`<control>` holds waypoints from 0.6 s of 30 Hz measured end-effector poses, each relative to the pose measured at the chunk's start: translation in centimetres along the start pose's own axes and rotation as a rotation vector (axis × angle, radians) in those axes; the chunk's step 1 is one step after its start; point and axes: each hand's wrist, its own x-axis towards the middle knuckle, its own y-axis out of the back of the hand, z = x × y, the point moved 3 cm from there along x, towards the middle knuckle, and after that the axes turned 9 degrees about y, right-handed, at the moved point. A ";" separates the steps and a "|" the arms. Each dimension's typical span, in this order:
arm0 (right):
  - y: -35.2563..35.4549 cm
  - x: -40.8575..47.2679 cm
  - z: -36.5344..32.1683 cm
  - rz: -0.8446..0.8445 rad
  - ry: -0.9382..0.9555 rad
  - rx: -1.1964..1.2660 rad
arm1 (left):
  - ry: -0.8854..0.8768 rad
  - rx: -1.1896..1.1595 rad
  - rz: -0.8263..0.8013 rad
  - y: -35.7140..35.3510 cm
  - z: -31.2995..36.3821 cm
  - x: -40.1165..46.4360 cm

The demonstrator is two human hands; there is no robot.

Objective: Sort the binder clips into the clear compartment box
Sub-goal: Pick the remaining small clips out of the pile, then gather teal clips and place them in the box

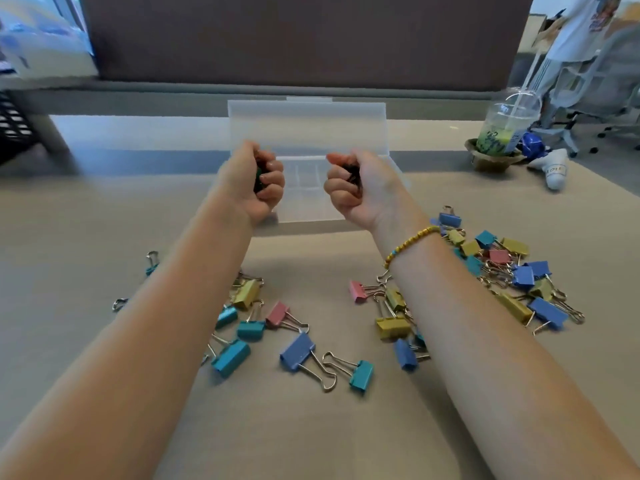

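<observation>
The frosted, translucent plastic compartment box (307,188) looked smooth and faintly milky, its raised lid the same cloudy finish. Scattered binder clips (298,351) in blue, teal, yellow and pink had painted metal bodies with a dull satin sheen — their bent wire handles were bare, shiny metal. The grey-beige tabletop (311,427) was matt and smooth. At far right, a clear glossy plastic cup (509,123) sat in a rough brown pulp-paper holder (491,161). On the right wrist, a bracelet of small yellow beads (410,242) gleamed slightly.
</observation>
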 end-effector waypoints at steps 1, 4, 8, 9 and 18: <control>-0.9 0.5 0.5 -0.010 -0.010 -0.002 | -0.020 0.017 0.022 0.6 0.6 0.0; -2.9 2.5 1.6 -0.008 -0.032 -0.046 | -0.066 0.041 0.085 2.3 2.2 0.2; -4.6 6.5 2.6 0.054 -0.054 -0.047 | -0.107 0.074 0.155 3.6 4.4 1.6; -4.9 7.4 2.7 0.087 -0.040 -0.056 | -0.118 0.084 0.176 3.8 5.0 2.1; -7.3 11.9 5.2 0.065 0.040 -0.630 | -0.147 0.014 0.276 4.9 7.7 5.4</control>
